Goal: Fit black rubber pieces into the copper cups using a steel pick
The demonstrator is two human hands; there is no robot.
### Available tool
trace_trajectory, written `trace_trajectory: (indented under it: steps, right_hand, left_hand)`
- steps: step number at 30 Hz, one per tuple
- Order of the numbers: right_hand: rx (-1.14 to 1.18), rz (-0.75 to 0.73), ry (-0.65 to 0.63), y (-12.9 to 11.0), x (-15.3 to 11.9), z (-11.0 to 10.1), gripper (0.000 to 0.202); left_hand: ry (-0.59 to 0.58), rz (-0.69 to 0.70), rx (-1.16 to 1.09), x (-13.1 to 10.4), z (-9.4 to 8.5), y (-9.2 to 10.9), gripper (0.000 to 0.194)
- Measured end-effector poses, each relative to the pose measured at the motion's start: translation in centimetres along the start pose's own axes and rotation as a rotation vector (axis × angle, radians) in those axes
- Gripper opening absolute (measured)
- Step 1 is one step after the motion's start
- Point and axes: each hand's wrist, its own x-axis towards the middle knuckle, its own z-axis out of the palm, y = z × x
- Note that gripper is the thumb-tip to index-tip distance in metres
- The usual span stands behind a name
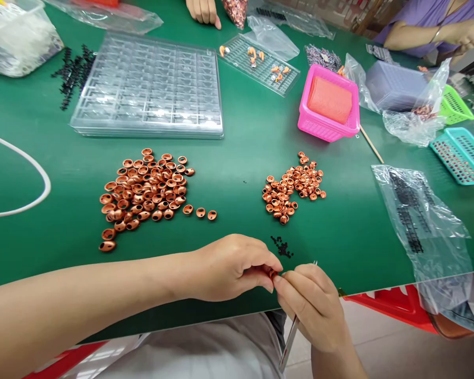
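Between thumb and fingertips, my left hand [237, 266] pinches a small copper-coloured shell [272, 273], mostly hidden by the fingers. My right hand [310, 305] meets it there, its fingertips against the shell. Metal tweezers [290, 345] are tucked in the right hand, with the tips poking out past the knuckles and the other end slanting down. Just beyond my hands lies a little cluster of tiny black pieces [282, 246]. A larger heap of copper-coloured shells [146, 189] spreads at the left, and a smaller heap [292, 187] lies ahead of my right hand.
Stacked clear plastic trays [150, 89] lie behind the larger heap. A pink basket [327, 129] holds an orange-red block. At the right are a clear bag of black parts [418, 210] and a turquoise basket [464, 158]. A white cable [43, 179] curves at left. Other people's hands appear across the table.
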Motion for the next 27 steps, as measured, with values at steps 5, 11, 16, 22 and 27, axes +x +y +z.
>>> trace_trajectory:
  steps: [5,11,16,22,27]
  right_hand:
    - [0.038,-0.001,-0.003,-0.2,0.1,-0.2,0.038]
    - [0.101,0.026,-0.055,-0.5,0.7,-0.6,0.043]
    - [0.128,0.02,-0.093,-0.4,0.9,-0.6,0.045]
    - [0.204,0.019,-0.114,-0.3,1.4,-0.7,0.042]
    - [0.211,0.001,-0.149,0.0,1.9,-0.8,0.039]
  left_hand:
    - [-0.008,0.002,0.005,-0.2,0.0,0.1,0.009]
    - [-0.005,0.0,-0.004,-0.3,0.2,0.1,0.01]
    - [-0.008,-0.013,-0.001,-0.2,0.3,0.1,0.011]
    - [0.005,-0.039,-0.021,-0.3,0.5,0.0,0.011]
    - [0.012,-0.066,-0.042,-0.3,0.4,0.1,0.012]
